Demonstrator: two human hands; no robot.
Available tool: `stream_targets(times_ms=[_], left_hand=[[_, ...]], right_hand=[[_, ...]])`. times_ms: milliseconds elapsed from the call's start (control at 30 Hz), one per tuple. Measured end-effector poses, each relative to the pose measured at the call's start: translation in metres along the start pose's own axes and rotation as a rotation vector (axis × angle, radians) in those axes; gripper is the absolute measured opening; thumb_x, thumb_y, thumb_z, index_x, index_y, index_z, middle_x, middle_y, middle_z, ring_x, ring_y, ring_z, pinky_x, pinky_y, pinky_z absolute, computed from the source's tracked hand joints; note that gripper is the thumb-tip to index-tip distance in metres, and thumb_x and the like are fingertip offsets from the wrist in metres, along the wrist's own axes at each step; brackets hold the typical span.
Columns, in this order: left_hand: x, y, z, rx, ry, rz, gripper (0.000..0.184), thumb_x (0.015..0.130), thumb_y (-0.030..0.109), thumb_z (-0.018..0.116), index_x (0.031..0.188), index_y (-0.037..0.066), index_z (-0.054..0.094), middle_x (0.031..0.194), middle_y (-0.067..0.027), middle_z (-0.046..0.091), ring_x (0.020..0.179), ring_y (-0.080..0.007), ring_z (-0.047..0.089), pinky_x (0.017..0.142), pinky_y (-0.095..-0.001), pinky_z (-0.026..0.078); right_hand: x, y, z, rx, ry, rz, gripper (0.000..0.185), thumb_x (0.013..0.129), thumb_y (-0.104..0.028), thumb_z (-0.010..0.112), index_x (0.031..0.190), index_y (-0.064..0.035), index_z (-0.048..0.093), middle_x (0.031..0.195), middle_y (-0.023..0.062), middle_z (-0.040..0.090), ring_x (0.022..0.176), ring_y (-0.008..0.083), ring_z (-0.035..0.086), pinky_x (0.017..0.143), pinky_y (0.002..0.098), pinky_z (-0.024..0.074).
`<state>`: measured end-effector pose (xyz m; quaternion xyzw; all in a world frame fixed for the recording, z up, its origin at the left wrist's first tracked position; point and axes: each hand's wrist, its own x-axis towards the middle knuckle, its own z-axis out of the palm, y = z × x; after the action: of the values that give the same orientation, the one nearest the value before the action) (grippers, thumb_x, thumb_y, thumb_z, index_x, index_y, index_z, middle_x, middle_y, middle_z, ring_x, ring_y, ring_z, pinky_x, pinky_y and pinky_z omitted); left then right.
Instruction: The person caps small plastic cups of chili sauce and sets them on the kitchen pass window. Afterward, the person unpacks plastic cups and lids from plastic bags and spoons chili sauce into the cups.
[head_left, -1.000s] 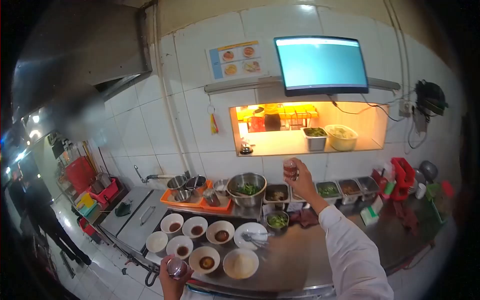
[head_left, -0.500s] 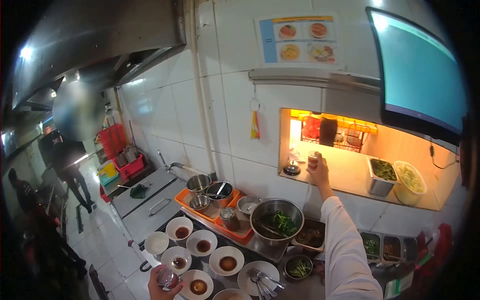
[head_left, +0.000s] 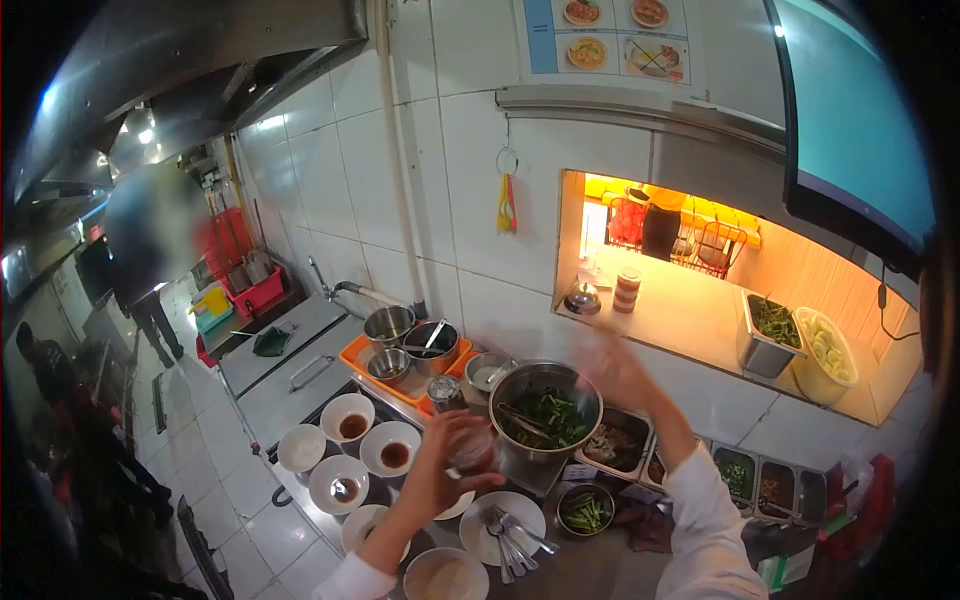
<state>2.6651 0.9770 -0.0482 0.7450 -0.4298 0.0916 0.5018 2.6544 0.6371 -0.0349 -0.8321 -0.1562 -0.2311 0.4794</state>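
1. Our right hand [head_left: 618,368] is blurred and we see nothing in it; how far its fingers are spread, we cannot tell. Half a second ago it gripped the banded container [head_left: 627,290] over the serving ledge [head_left: 690,338]; now it is back on the near side of that ledge, by the large steel bowl [head_left: 540,374].

2. Our left hand [head_left: 440,475] is curled around a see-through container [head_left: 474,450]; blur hides what is inside. It has come away from beside the white bowls [head_left: 378,442] toward the middle, so our two hands are closer together.

3. The see-through container lies within the left hand's grasp, above the table [head_left: 570,577], just left of the large steel bowl and its greens [head_left: 560,415].

4. The banded container stands upright on the serving ledge, beyond and above our right hand, apart from it and near the bell [head_left: 583,298]. We take this to mean its setting-down is done, with one container left in our grip.

5. Farther out, our left forearm partly covers one white bowl; a plate [head_left: 472,535] of cutlery [head_left: 508,538] lies to its right, and an orange tray [head_left: 352,362] of steel pots [head_left: 388,320] sits beyond.
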Motion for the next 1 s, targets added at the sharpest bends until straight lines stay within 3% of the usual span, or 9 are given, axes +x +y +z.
stream_targets(times_ms=[100,300,367,433,467,533,633,733,1000], left_hand=[[0.023,0.007,0.024,0.125,-0.084,0.012,0.08,0.062,0.019,0.089,0.129,0.009,0.046,0.136,-0.015,0.04,0.124,-0.0302,0.045,0.102,-0.0377,0.042],[0.047,0.018,0.064,-0.275,-0.227,-0.242,0.074,0.07,0.028,0.084,0.131,0.008,0.046,0.135,-0.0261,0.036,0.135,-0.04,0.025,0.105,-0.0431,0.037],[0.054,0.025,0.074,-0.141,-0.152,-0.115,0.092,0.07,0.034,0.084,0.139,0.002,0.033,0.137,-0.0284,0.029,0.133,-0.0416,0.026,0.105,-0.0426,0.036],[0.067,0.022,0.089,-0.181,-0.066,-0.068,0.101,0.069,0.037,0.085,0.141,-0.001,0.025,0.137,-0.0282,0.026,0.132,-0.0402,0.028,0.104,-0.0422,0.036],[0.072,0.02,0.093,-0.221,0.018,-0.022,0.111,0.069,0.04,0.085,0.144,-0.004,0.016,0.136,-0.0281,0.024,0.131,-0.0388,0.03,0.103,-0.0418,0.037],[0.078,0.026,0.086,-0.249,0.076,-0.048,0.113,0.07,0.04,0.084,0.144,-0.005,0.012,0.135,-0.0271,0.025,0.129,-0.0374,0.032,0.103,-0.0418,0.037],[0.06,0.036,0.061,-0.174,0.148,-0.031,0.106,0.075,0.038,0.081,0.144,-0.004,0.012,0.135,-0.0238,0.026,0.124,-0.034,0.039,0.102,-0.0417,0.038],[0.018,0.041,0.026,-0.035,0.141,-0.06,0.085,0.077,0.028,0.08,0.139,0.0,0.029,0.132,-0.0203,0.037,0.123,-0.0328,0.042,0.102,-0.0402,0.038],[-0.159,-0.005,-0.076,0.272,0.358,-0.503,0.054,0.076,0.006,0.072,0.124,0.001,0.048,0.117,-0.0123,0.053,0.113,-0.0245,0.05,0.1,-0.0355,0.037]], right_hand=[[-0.041,-0.099,0.057,0.258,-0.367,-0.029,0.075,0.078,-0.009,0.076,0.142,-0.0143,0.038,0.139,0.0152,0.045,0.125,0.0258,0.048,0.095,0.0356,0.0481],[-0.063,-0.103,0.064,0.059,-0.163,0.128,0.071,0.076,-0.005,0.075,0.138,-0.0141,0.043,0.13,0.0135,0.053,0.109,0.0229,0.061,0.09,0.0345,0.0507],[-0.062,-0.095,0.059,-0.052,-0.071,0.028,0.064,0.075,-0.001,0.073,0.133,-0.0098,0.048,0.123,0.0118,0.057,0.104,0.0218,0.062,0.087,0.0333,0.0519],[-0.054,-0.087,0.047,1.17,0.062,0.553,0.052,0.077,0.004,0.07,0.125,-0.0039,0.054,0.116,0.0102,0.061,0.099,0.0194,0.064,0.085,0.0315,0.0521],[-0.051,-0.068,0.046,0.706,0.094,0.166,0.039,0.079,0.003,0.068,0.117,0.0005,0.057,0.108,0.0082,0.064,0.093,0.0172,0.065,0.081,0.0296,0.0525],[-0.021,-0.068,0.017,-0.128,0.332,-0.09,0.035,0.08,-0.001,0.07,0.113,-0.0017,0.059,0.103,0.0083,0.065,0.086,0.0148,0.064,0.075,0.0272,0.0528],[0.04,-0.01,-0.038,-0.426,0.678,-0.161,0.038,0.075,-0.002,0.074,0.111,-0.0042,0.061,0.093,0.0081,0.064,0.08,0.0151,0.063,0.069,0.029,0.0522],[0.083,0.06,-0.097,-0.636,0.771,-0.211,0.048,0.075,-0.012,0.075,0.119,-0.0123,0.057,0.105,0.0135,0.063,0.094,0.031,0.062,0.083,0.0391,0.0505],[0.104,0.125,-0.111,-0.504,0.604,-0.071,0.05,0.075,-0.014,0.076,0.12,-0.0126,0.056,0.113,0.0131,0.062,0.105,0.0312,0.06,0.09,0.0381,0.0487]])
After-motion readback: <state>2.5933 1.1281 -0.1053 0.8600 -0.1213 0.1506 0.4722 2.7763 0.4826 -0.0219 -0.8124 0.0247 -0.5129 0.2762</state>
